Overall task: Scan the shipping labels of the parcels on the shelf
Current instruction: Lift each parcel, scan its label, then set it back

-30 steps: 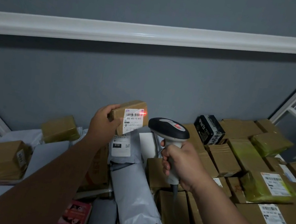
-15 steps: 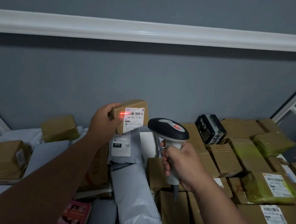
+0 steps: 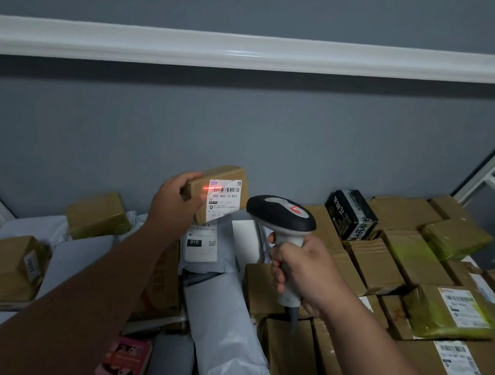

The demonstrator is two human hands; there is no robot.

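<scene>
parcel (image 3: 216, 192) held up, scanner (image 3: 283, 222) aimed

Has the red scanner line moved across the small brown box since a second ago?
Yes. The red scanner line slid left, from the white label's right edge to its left.

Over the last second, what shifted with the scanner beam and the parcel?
The red scan line slid left across the shipping label, from its right edge to its left edge and onto bare cardboard. The left hand holds the small parcel as before; the right hand grips the scanner as before.
</scene>
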